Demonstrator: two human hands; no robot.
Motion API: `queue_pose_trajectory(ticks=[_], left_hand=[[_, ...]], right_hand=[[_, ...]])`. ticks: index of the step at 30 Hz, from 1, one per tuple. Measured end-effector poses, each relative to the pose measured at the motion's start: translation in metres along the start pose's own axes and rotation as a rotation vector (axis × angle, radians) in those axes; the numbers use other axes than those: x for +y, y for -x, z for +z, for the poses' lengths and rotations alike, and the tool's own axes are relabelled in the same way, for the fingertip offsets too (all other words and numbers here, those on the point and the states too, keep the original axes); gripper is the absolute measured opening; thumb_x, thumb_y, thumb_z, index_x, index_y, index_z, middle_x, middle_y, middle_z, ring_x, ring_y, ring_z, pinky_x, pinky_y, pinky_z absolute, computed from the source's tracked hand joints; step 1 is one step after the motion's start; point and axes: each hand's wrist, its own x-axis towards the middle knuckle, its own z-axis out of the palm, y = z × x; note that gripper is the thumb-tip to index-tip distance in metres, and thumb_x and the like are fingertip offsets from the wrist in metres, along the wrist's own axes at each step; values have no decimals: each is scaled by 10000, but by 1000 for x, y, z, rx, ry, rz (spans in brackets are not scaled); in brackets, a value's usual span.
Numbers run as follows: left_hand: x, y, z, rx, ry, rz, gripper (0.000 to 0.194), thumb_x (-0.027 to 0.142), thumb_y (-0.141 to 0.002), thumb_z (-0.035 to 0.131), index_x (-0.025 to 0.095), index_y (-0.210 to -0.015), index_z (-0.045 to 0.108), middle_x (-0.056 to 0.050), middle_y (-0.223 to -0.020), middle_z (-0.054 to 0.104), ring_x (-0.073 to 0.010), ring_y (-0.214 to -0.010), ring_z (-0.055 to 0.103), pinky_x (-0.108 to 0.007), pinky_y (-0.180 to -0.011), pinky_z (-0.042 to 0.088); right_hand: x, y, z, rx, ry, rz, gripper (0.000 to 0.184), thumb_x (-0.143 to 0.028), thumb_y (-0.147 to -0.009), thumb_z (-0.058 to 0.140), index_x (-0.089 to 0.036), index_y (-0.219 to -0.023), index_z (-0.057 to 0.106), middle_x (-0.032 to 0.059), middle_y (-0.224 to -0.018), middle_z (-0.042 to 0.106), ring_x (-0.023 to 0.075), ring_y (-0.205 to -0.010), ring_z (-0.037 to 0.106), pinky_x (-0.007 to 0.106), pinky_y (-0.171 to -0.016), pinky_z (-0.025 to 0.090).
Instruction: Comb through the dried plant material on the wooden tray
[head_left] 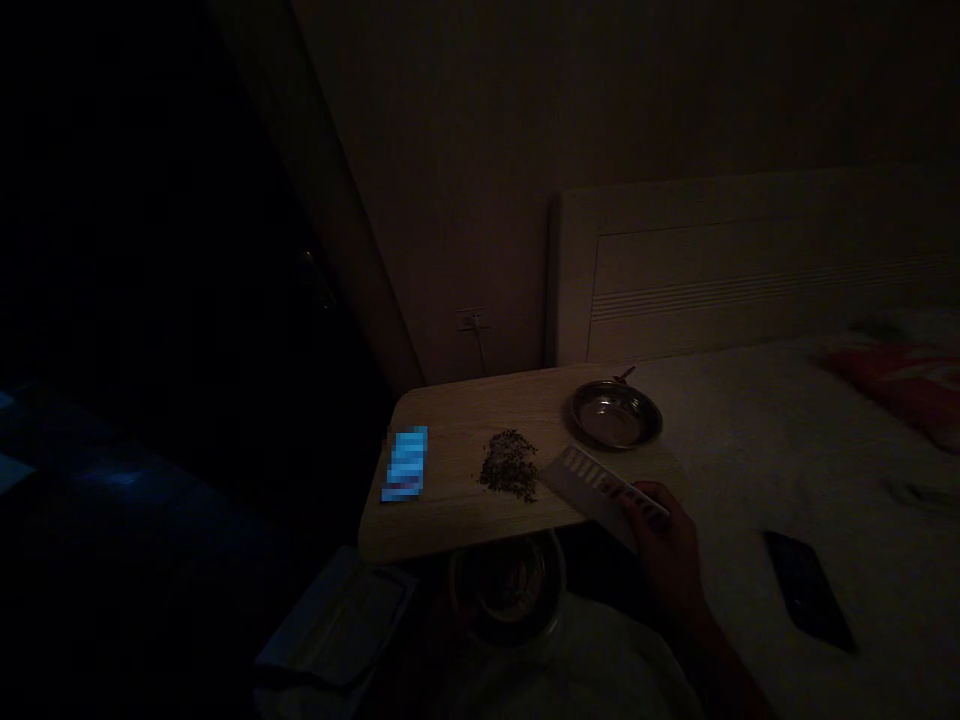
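My right hand (pixel 667 545) is closed round the near end of a pale flat piece with a row of slots (pixel 585 480); its exact kind I cannot make out. Its far end rests on or just above the small wooden table (pixel 442 520), beside a loose pile of small dark bits (pixel 508 465), perhaps seeds or leaves. Below the table's front edge is a round bowl (pixel 556 590), dark inside. My left hand (pixel 459 612), very dim, grips the bowl's left side; most of its fingers are lost in shadow.
A shallow metal dish (pixel 616 418) stands at the table's back right. A lit phone (pixel 405 465) lies at its left end. On the bed (pixel 739 480) at right lies a dark phone (pixel 810 590). A cord runs from a wall socket (pixel 472 319) behind the table.
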Motion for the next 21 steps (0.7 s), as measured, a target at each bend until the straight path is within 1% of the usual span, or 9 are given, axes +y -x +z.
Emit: queue_pose_trajectory(ticks=[3,4,6,8,10,13,14,17,21], left_hand=[[-12,-3,-7,7,-36,-13,319,336,-914,633,242,-1218,613,-83,-1279,620,-261,-1111,618,-444,-884,546],[-18,-4,-10,9,-50,-17,358,360,-916,623,223,-1245,605,-95,-1326,593,-269,-1150,601,-473,-940,523],[-30,-6,-16,12,-71,-33,596,389,-718,825,256,-1261,618,-112,-1379,582,-363,-1303,499,-495,-1059,441],[-43,-10,-22,9,-94,-38,831,395,-572,910,269,-1327,586,-119,-1446,545,-423,-1422,345,-518,-1152,327],[-55,-15,-24,-35,-159,-44,890,422,-571,902,260,-1375,557,-129,-1490,510,-435,-1469,255,-543,-1194,230],[-67,-23,-20,-83,-137,-65,968,433,-557,900,256,-1425,511,-148,-1484,515,-445,-1483,210,-586,-1194,193],[-68,-26,-17,-76,-151,-56,997,430,-535,911,257,-1429,507,-153,-1494,502,-448,-1484,204,-584,-1197,187],[-68,-33,-5,-104,-197,9,992,412,-606,880,251,-1480,439,-141,-1575,397,-414,-1495,202,-540,-1216,154],[-67,-38,3,-113,-174,13,995,389,-596,891,241,-1473,445,-146,-1574,396,-410,-1501,180,-537,-1216,155]], right_hand=[[2,-4,-14,78,18,-11,277,-466,-835,671,-209,-916,609,35,-817,668,203,-729,610,293,-635,485],[3,-4,-16,93,15,-19,276,-464,-837,669,-210,-921,602,34,-826,664,204,-745,612,297,-654,488],[3,-4,-17,94,11,-33,272,-458,-844,659,-212,-935,589,36,-851,662,208,-773,616,306,-685,492],[4,-3,-15,72,20,-39,265,-453,-862,637,-215,-963,582,42,-883,668,212,-795,621,314,-703,495],[4,0,-11,40,46,-39,249,-446,-883,613,-217,-975,580,44,-888,672,213,-796,622,315,-701,494],[4,3,-3,11,71,-38,229,-432,-901,588,-215,-976,580,47,-875,672,215,-779,621,310,-673,491],[4,3,0,14,75,-42,224,-425,-906,579,-213,-979,579,50,-871,671,216,-776,620,309,-665,490],[1,2,8,25,107,-68,204,-402,-917,553,-210,-986,569,48,-846,660,217,-751,608,310,-646,481],[0,1,19,-12,125,-103,188,-386,-928,519,-216,-1000,555,51,-866,657,225,-759,600,321,-654,471]])
